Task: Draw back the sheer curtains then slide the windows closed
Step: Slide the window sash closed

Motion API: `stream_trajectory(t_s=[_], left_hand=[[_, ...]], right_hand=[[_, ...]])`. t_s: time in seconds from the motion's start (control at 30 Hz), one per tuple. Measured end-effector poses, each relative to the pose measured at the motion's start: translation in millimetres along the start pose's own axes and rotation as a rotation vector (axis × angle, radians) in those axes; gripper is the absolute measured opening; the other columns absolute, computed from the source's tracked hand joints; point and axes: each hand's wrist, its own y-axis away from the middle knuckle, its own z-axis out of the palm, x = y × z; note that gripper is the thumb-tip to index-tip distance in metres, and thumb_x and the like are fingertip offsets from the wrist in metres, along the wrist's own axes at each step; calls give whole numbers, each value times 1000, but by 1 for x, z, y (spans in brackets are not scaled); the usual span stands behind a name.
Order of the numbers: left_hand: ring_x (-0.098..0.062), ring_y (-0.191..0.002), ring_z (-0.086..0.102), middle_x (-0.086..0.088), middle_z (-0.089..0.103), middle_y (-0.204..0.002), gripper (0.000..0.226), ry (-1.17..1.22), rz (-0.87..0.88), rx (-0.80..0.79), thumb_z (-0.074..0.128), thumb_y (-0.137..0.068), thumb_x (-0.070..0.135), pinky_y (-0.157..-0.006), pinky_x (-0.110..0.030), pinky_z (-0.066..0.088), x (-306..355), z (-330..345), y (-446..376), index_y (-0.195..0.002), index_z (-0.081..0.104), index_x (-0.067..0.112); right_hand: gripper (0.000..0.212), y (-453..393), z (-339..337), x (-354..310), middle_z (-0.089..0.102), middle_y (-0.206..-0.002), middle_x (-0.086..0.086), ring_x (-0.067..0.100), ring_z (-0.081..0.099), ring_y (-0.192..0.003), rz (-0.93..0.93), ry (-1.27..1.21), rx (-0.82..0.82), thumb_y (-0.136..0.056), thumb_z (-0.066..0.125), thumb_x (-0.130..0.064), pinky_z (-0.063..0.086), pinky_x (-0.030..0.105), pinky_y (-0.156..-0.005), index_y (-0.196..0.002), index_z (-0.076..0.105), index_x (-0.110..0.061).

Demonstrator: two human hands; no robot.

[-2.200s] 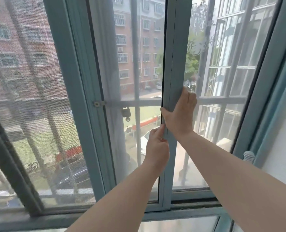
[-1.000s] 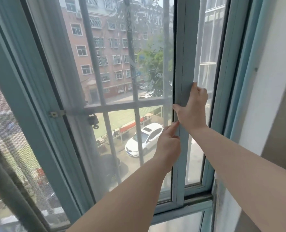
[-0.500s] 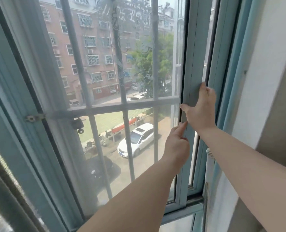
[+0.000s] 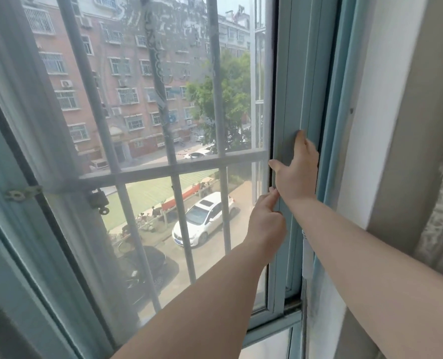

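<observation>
Two bare forearms, no sleeves in view up to the frame edge. Left hand point(image 4: 265, 224) and right hand point(image 4: 296, 172): no rings, watch, bracelets or gloves seen. Nails short where visible, unpainted.

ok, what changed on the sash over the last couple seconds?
The blue-green sliding window sash travelled right and now sits against the side frame; the glass gap seen earlier is gone. Right hand kept pressing the sash stile flat, left hand kept fingertips on its edge. No grip change.
</observation>
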Motion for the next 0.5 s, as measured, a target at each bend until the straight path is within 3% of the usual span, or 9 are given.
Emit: stream_trajectory(t_s=[0.07,0.23,0.33,0.4,0.5], left_hand=[[-13,-136,37,12,40,-148,79,-17,-12,-19,29,-77,-11,-87,-11,35,2,-3,0,-143,44,27],[-5,-137,34,13,34,-154,77,-21,-47,-64,31,-81,-11,-66,6,34,15,-10,12,-146,39,29],[15,-102,50,14,41,-149,71,-21,-20,-50,34,-85,-7,-49,5,36,20,-15,23,-142,45,34],[13,-106,53,12,48,-144,63,-28,-3,-8,37,-87,-3,-64,1,40,21,-22,32,-137,51,34],[-10,-132,44,6,52,-142,58,-63,8,67,38,-88,-1,-101,-23,39,20,-39,53,-138,51,25]], right_hand=[[77,2,-1,-3,31,-151,11,23,22,-141,20,-12,-3,-86,67,-8,11,14,-105,-148,23,-4],[74,7,-4,-11,27,-154,11,23,19,-143,49,15,-31,-88,65,-8,9,16,-107,-148,22,-3],[72,21,-9,-18,25,-155,11,21,18,-143,12,44,-51,-87,64,-9,7,14,-107,-147,25,-3],[70,35,-12,-27,28,-154,9,18,20,-142,-17,24,-74,-87,65,-9,7,12,-106,-146,28,-4],[67,56,-15,-44,31,-153,6,16,25,-141,-36,-21,-127,-87,64,-9,12,14,-107,-145,32,-7]])
